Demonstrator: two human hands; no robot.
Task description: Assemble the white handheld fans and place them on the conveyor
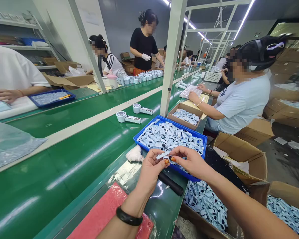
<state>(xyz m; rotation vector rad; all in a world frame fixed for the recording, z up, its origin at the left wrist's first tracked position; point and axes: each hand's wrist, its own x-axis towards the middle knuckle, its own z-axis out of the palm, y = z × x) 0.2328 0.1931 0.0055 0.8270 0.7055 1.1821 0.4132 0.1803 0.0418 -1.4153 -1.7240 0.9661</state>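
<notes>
My left hand and my right hand meet in front of me, fingers pinched together on one small white and blue plastic part. They hover over the near edge of a blue tray heaped with several of the same parts. A black wristband sits on my left wrist. A black stick-like tool lies on the bench just under my hands.
A green conveyor belt runs left of the tray, carrying two white assembled devices. A pink sheet lies near me. Cardboard boxes of parts stand at right. A seated person works beside me; others work across the belt.
</notes>
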